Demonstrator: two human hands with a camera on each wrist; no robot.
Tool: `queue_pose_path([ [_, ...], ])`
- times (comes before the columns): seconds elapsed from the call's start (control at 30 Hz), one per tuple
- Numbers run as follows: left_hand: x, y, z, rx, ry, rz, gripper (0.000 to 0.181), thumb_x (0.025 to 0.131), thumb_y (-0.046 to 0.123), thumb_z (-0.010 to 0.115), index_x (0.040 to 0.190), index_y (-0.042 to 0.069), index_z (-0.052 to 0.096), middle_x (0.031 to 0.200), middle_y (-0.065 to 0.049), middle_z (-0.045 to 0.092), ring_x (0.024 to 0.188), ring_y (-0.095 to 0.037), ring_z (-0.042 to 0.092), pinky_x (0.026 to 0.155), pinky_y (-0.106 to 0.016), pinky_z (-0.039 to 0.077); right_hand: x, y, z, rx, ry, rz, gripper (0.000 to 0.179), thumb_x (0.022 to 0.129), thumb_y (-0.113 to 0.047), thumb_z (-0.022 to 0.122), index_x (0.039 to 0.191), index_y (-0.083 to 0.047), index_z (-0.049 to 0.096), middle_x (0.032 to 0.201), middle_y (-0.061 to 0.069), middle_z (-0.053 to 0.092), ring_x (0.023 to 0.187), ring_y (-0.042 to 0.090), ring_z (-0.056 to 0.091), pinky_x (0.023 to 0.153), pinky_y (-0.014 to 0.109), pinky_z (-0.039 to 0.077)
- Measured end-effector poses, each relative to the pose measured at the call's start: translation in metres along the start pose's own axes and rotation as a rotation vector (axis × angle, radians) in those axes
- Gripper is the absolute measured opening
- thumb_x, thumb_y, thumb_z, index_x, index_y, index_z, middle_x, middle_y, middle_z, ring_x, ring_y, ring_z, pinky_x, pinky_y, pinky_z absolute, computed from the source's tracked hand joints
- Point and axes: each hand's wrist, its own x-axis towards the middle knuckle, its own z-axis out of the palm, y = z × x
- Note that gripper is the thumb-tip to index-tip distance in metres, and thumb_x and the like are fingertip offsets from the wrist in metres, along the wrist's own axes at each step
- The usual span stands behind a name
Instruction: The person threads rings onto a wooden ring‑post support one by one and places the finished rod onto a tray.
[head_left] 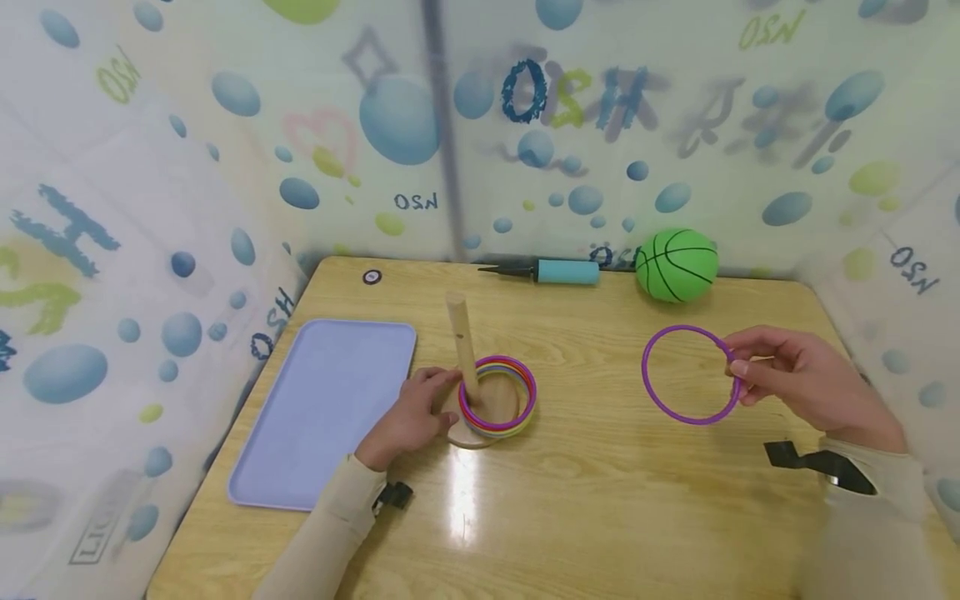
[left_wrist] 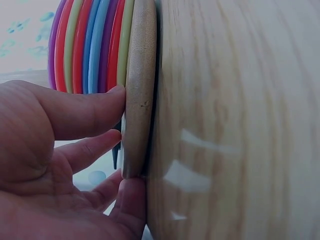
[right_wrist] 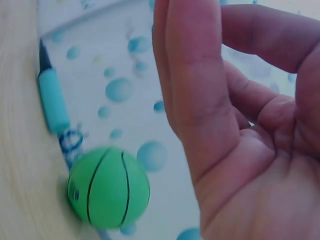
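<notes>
A wooden ring-toss stand has a round base (left_wrist: 137,110) and an upright peg (head_left: 462,346). Several coloured rings (left_wrist: 92,55) lie stacked around the peg, a purple one on top. My left hand (head_left: 408,421) rests at the stand's left side, its fingers spread and fingertips touching the base. Away to the right, above the table, my right hand (head_left: 813,387) pinches a purple ring (head_left: 693,422) between thumb and fingers at the ring's right edge. In the right wrist view the hand's fingers (right_wrist: 200,100) show, but the ring cannot be made out.
A pale blue tray (head_left: 337,400) lies left of the stand on the wooden table (head_left: 585,500). Along the back edge are a blue hand pump (head_left: 567,272), a green ball (head_left: 677,265) and a small round disc (head_left: 372,277). Patterned curtains (head_left: 525,167) surround the table.
</notes>
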Motion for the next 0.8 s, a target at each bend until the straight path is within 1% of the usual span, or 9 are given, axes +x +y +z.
queue_pose_path([
  [0.13, 0.001, -0.001, 0.0, 0.006, -0.004, -0.001, 0.065, 0.09, 0.005, 0.077, 0.152, 0.008, 0.056, 0.152, -0.023, 0.049, 0.144, -0.048, 0.038, 0.119, -0.064, 0.032, 0.007, -0.012, 0.013, 0.07, -0.022, -0.074, 0.029, 0.102, 0.012, 0.056, 0.128, 0.003, 0.066, 0.095, 0.006, 0.075, 0.075, 0.015, 0.073, 0.065, 0.031, 0.062],
  [0.3, 0.001, -0.002, -0.001, 0.004, -0.008, 0.002, 0.064, 0.091, 0.005, 0.076, 0.151, 0.008, 0.057, 0.151, -0.023, 0.05, 0.143, -0.048, 0.039, 0.118, -0.064, 0.032, 0.019, -0.028, 0.033, 0.228, -0.079, -0.185, 0.034, 0.1, 0.02, 0.051, 0.13, 0.007, 0.064, 0.099, 0.008, 0.075, 0.078, 0.014, 0.076, 0.066, 0.031, 0.063],
  [0.43, 0.001, -0.001, -0.001, -0.011, -0.004, -0.005, 0.064, 0.091, 0.004, 0.076, 0.151, 0.008, 0.057, 0.152, -0.023, 0.049, 0.144, -0.048, 0.038, 0.119, -0.064, 0.031, 0.03, -0.041, 0.054, 0.354, -0.092, -0.25, 0.038, 0.099, 0.023, 0.048, 0.131, 0.008, 0.062, 0.102, 0.009, 0.072, 0.079, 0.015, 0.078, 0.067, 0.031, 0.064],
  [0.57, 0.001, -0.001, -0.001, -0.02, -0.005, -0.01, 0.063, 0.091, 0.004, 0.076, 0.151, 0.008, 0.057, 0.152, -0.023, 0.049, 0.144, -0.048, 0.037, 0.119, -0.064, 0.031, 0.042, -0.055, 0.077, 0.439, -0.051, -0.277, 0.038, 0.1, 0.022, 0.049, 0.132, 0.009, 0.063, 0.102, 0.009, 0.072, 0.077, 0.017, 0.077, 0.068, 0.031, 0.064],
  [0.7, 0.001, -0.001, -0.001, -0.02, -0.006, -0.003, 0.063, 0.091, 0.004, 0.076, 0.151, 0.008, 0.057, 0.152, -0.024, 0.049, 0.144, -0.049, 0.037, 0.119, -0.064, 0.031, 0.053, -0.068, 0.098, 0.477, 0.005, -0.267, 0.035, 0.101, 0.018, 0.052, 0.132, 0.007, 0.065, 0.099, 0.009, 0.074, 0.073, 0.018, 0.076, 0.067, 0.031, 0.064],
  [0.8, 0.001, -0.001, -0.001, -0.018, -0.008, -0.001, 0.063, 0.091, 0.005, 0.076, 0.151, 0.007, 0.056, 0.152, -0.025, 0.049, 0.144, -0.049, 0.037, 0.119, -0.064, 0.03, 0.062, -0.075, 0.112, 0.526, 0.011, -0.268, 0.035, 0.101, 0.017, 0.053, 0.131, 0.005, 0.066, 0.099, 0.009, 0.074, 0.072, 0.018, 0.075, 0.067, 0.031, 0.064],
])
